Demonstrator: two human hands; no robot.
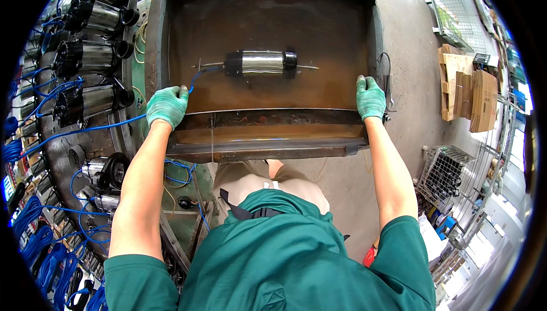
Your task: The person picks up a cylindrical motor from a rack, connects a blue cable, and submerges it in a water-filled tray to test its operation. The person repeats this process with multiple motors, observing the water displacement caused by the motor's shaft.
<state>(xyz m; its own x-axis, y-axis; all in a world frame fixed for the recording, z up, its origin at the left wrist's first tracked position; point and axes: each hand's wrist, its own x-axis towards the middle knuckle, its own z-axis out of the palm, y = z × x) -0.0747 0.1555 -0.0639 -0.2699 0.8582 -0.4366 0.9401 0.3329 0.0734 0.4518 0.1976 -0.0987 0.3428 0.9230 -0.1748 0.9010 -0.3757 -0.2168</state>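
In front of me is a wide rust-brown metal tank [273,9] with raised side walls. A cylindrical pump [262,63], shiny silver with black ends, lies across its middle, a thin rod sticking out at either end. My left hand [167,106], in a green glove, is closed on the tank's left edge. A blue cable [114,124] runs from the left, passes beneath this hand and reaches the pump's left end. On the right edge, my right hand [371,98], gloved alike, is closed too, thumb upward. The fingertips of both hands are partly hidden.
Several similar silver-and-black pumps [94,57] stand in a row on the left, with coiled blue cables [40,248] below. To the right are flattened cardboard [483,100], a wire basket [444,177] and shelving. A dark cable loop [387,77] hangs at the tank's right side.
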